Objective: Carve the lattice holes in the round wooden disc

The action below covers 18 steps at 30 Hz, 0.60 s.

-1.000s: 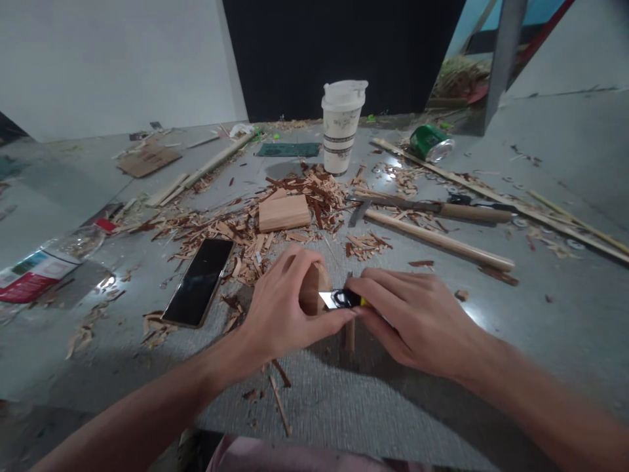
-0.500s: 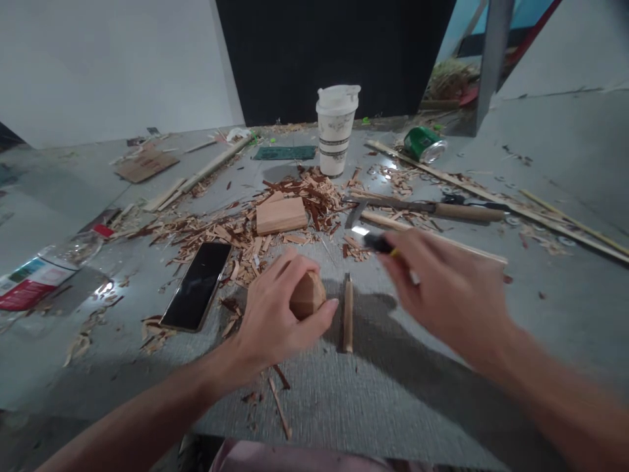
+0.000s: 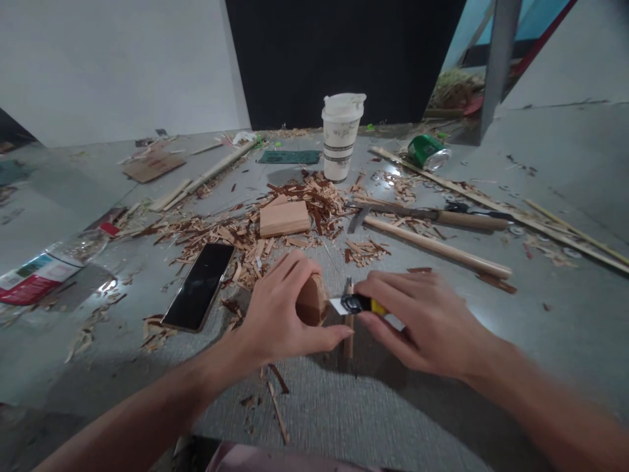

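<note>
My left hand [image 3: 280, 314] is wrapped round a faceted block of wood [image 3: 313, 301], its thumb stretched out to the right. In my right hand [image 3: 417, 321] is a utility knife [image 3: 361, 304] with a black and yellow handle. Its short blade points left and sits close to the block's right side; whether it touches I cannot tell. Beneath the knife lies a slim wooden-handled carving tool [image 3: 348, 341], partly covered by the knife and my left thumb.
A phone [image 3: 199, 286] and a plastic bottle [image 3: 54, 265] lie left. Beyond are wood shavings [image 3: 314, 193], a flat wood block [image 3: 284, 219], a paper cup [image 3: 340, 141] and a green can [image 3: 427, 152]. An adze-like tool [image 3: 437, 248] and a wooden-handled tool [image 3: 472, 220] lie right.
My right hand has brought the knife down and left, from above the table to beside the wood block. My left hand keeps its hold, and the view has shifted slightly.
</note>
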Available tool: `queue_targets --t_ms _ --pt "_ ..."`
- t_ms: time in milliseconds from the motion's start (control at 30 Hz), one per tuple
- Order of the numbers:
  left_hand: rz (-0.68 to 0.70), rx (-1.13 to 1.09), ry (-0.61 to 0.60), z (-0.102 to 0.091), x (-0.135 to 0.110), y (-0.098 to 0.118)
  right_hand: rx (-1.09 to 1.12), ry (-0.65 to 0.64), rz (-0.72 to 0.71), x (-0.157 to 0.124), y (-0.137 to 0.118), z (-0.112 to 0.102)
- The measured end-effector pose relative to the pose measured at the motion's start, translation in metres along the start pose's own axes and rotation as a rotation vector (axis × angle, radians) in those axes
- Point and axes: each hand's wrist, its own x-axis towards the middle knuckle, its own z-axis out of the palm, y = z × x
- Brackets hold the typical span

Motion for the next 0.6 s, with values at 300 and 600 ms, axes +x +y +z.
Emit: queue_targets --t_ms 300,600 --pt "0.094 0.112 0.023 0.001 0.002 0.0 -0.011 -0.068 -0.049 0.001 -0.008 0.005" --pt "0.149 0.101 0.053 -0.003 0.0 0.002 -0.158 0.036 -0.046 0.002 -0.012 0.004"
